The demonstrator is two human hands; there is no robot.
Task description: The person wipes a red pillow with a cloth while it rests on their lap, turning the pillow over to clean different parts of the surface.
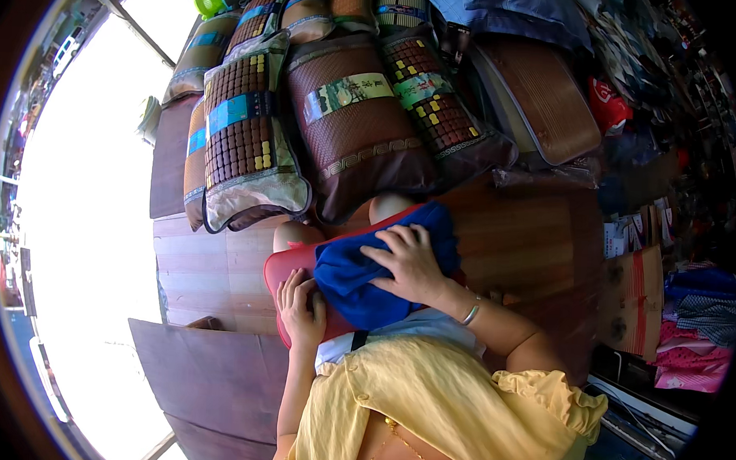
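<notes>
A red, smooth-faced board or pad (291, 267) with rounded corners lies across my lap. On it is a crumpled piece of blue cloth (356, 293), spread towards the right. My right hand (406, 262) rests on top of this cloth, palm down with the fingers spread. My left hand (301, 307) lies on the red pad's left part, beside the cloth's edge, its fingers bent and the thumb apart from them. Whether the left fingertips pinch any cloth is hard to see, but none shows between them. The red pad's middle is hidden under the cloth.
Packaged summer pillows with woven and beaded faces (363, 114) stand in rows just beyond my knees. Brown folded mats (539, 102) lie at the far right. A cardboard box (630, 303) and folded clothes (695, 339) are on my right. A dark panel (211, 370) is at my left.
</notes>
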